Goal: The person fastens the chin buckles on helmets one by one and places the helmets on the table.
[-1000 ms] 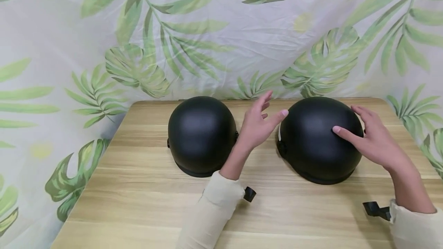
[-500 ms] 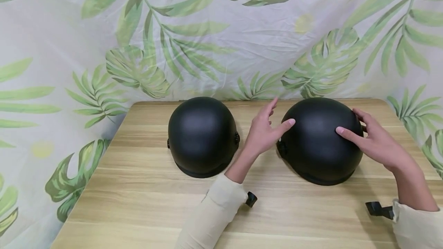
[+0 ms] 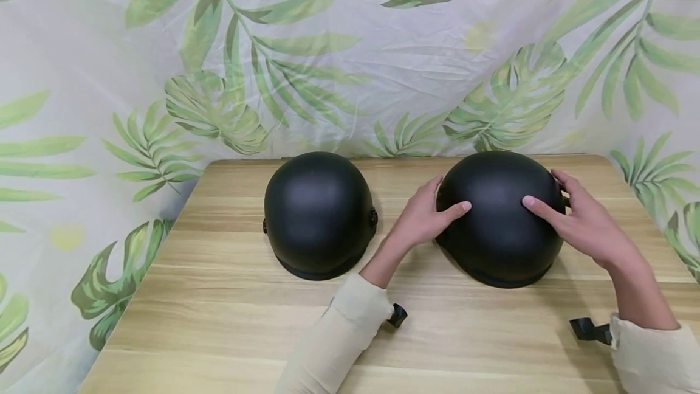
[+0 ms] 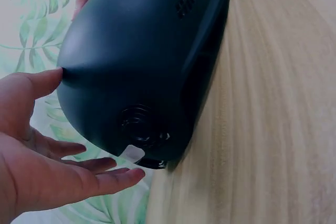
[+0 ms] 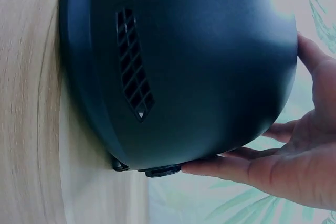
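A matte black helmet [image 3: 497,217] sits dome up on the right of the table, between both hands. On its left side, the left hand [image 3: 423,214] has its thumb on the shell and its fingers around the edge. The right hand [image 3: 585,221] grips the opposite side, thumb on the dome and fingers behind. In the left wrist view, the left fingertips lie beside a round side knob [image 4: 139,124] and a pale tab [image 4: 132,153]. A slatted vent [image 5: 135,66] shows in the right wrist view, with the right fingers along the lower side. The helmet's inside is hidden.
A second black helmet [image 3: 318,214] stands to the left, close to the left forearm. Both rest on a wood-grain table [image 3: 219,321], whose far edge meets a leaf-patterned cloth [image 3: 328,47]. Black mounts [image 3: 590,330] stick out from the sleeve cuffs.
The left hand has moved right and down onto the right helmet's side, its thumb now on the shell. That helmet has shifted slightly left, and the right hand has followed it.
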Demonstrator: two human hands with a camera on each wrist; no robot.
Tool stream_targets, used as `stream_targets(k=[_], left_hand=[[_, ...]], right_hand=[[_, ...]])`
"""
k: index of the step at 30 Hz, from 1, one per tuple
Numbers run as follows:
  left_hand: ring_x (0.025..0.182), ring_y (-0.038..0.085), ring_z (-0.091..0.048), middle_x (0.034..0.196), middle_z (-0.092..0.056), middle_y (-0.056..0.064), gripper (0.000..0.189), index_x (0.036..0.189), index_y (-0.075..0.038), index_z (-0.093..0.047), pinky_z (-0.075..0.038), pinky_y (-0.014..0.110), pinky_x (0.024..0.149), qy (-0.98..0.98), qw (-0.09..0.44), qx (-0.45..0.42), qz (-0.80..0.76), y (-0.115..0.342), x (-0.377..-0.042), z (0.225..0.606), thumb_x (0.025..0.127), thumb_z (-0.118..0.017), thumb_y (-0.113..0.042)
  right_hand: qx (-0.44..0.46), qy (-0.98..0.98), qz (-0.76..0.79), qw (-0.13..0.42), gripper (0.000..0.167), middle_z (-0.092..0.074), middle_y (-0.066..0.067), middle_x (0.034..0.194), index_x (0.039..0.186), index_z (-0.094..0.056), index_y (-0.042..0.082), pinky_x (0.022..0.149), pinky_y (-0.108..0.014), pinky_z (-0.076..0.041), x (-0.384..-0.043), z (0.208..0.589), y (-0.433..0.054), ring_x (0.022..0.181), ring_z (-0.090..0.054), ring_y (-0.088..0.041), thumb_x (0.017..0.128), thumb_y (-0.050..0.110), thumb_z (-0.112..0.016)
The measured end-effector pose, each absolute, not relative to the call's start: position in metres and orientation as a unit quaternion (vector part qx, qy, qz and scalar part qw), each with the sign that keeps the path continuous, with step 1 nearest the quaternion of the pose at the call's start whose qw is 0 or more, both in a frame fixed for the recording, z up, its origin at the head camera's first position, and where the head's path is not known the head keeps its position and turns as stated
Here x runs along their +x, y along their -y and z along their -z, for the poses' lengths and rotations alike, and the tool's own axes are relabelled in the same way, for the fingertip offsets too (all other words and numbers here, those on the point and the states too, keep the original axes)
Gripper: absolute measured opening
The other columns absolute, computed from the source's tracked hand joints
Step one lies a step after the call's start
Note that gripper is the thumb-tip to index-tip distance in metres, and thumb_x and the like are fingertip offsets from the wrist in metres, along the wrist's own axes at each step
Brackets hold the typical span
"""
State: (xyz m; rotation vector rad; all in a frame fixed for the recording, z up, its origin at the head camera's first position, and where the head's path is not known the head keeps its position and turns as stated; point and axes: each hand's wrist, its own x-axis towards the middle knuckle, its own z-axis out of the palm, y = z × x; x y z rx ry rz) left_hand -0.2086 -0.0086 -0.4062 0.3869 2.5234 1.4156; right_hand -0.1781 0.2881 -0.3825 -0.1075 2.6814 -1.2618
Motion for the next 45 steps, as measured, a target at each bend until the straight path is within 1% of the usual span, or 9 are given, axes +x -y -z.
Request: stream_targets(k=[14,25,32,36,39,40,42,43,45], left_hand=[[0.156,0.029,-0.047,0.172,-0.041,0.008,0.084,0.171,-0.017,-0.031,-0.044,0.050,0.124,-0.851,0.123,0.127,-0.494,0.010,-0.213,0.412,0.103,-0.068,-0.052],[0.153,0.028,-0.051,0.170,-0.045,0.008,0.082,0.169,-0.016,-0.037,-0.048,0.048,0.121,-0.853,0.093,0.120,-0.499,0.008,-0.209,0.412,0.102,-0.069,-0.050],[0.157,0.026,-0.044,0.169,-0.045,0.008,0.080,0.167,-0.022,-0.040,-0.043,0.048,0.125,-0.851,0.059,0.118,-0.508,0.010,-0.205,0.405,0.100,-0.072,-0.050],[0.154,0.027,-0.047,0.166,-0.048,0.008,0.081,0.166,-0.025,-0.043,-0.044,0.049,0.123,-0.847,0.048,0.119,-0.515,0.011,-0.205,0.401,0.097,-0.076,-0.050],[0.152,0.027,-0.049,0.163,-0.051,0.007,0.081,0.164,-0.026,-0.047,-0.045,0.050,0.122,-0.841,0.038,0.119,-0.527,0.012,-0.205,0.398,0.093,-0.080,-0.047],[0.152,0.026,-0.048,0.163,-0.052,0.006,0.081,0.163,-0.026,-0.049,-0.044,0.049,0.122,-0.838,0.032,0.118,-0.532,0.013,-0.205,0.396,0.092,-0.082,-0.046],[0.152,0.025,-0.048,0.162,-0.054,0.004,0.079,0.160,-0.024,-0.054,-0.045,0.048,0.122,-0.834,0.012,0.122,-0.537,0.015,-0.205,0.393,0.089,-0.084,-0.043],[0.151,0.025,-0.049,0.162,-0.055,0.004,0.077,0.158,-0.022,-0.057,-0.047,0.047,0.120,-0.832,0.000,0.127,-0.539,0.016,-0.205,0.391,0.089,-0.086,-0.041],[0.150,0.025,-0.051,0.162,-0.055,0.004,0.074,0.155,-0.019,-0.060,-0.050,0.044,0.118,-0.828,-0.022,0.139,-0.542,0.018,-0.206,0.389,0.088,-0.087,-0.038]], right_hand=[[-0.031,-0.912,0.401,0.080,0.107,-0.008,-0.033,0.176,0.173,0.003,0.007,0.108,-0.085,-0.034,-0.177,0.382,-0.283,0.155,-0.019,-0.066,0.104,0.049,-0.068],[-0.019,-0.920,0.389,0.053,0.108,-0.019,-0.034,0.174,0.173,-0.005,0.006,0.107,-0.082,-0.040,-0.175,0.384,-0.280,0.152,-0.029,-0.065,0.102,0.052,-0.071],[-0.011,-0.914,0.402,0.045,0.104,-0.023,-0.034,0.173,0.174,-0.008,0.010,0.107,-0.080,-0.042,-0.174,0.382,-0.280,0.149,-0.035,-0.065,0.102,0.051,-0.070],[-0.013,-0.908,0.417,0.050,0.099,-0.020,-0.037,0.172,0.174,-0.007,0.009,0.108,-0.078,-0.042,-0.174,0.382,-0.281,0.148,-0.035,-0.067,0.105,0.047,-0.067],[-0.020,-0.898,0.437,0.053,0.095,-0.020,-0.039,0.171,0.174,-0.006,0.008,0.102,-0.043,-0.061,-0.175,0.383,-0.283,0.146,-0.035,-0.069,0.108,0.042,-0.064],[-0.023,-0.893,0.446,0.054,0.092,-0.020,-0.039,0.171,0.174,-0.006,0.007,0.096,-0.029,-0.062,-0.175,0.384,-0.284,0.146,-0.035,-0.069,0.109,0.040,-0.063],[-0.029,-0.883,0.466,0.053,0.087,-0.023,-0.040,0.170,0.173,-0.007,0.007,0.081,-0.008,-0.053,-0.176,0.386,-0.286,0.146,-0.037,-0.067,0.111,0.036,-0.060],[-0.031,-0.877,0.476,0.054,0.085,-0.023,-0.040,0.169,0.173,-0.007,0.006,0.075,0.000,-0.045,-0.177,0.387,-0.286,0.146,-0.037,-0.066,0.112,0.036,-0.058],[-0.035,-0.867,0.495,0.054,0.080,-0.022,-0.041,0.168,0.173,-0.007,0.004,0.076,-0.001,-0.047,-0.179,0.390,-0.287,0.146,-0.036,-0.065,0.114,0.035,-0.053]])
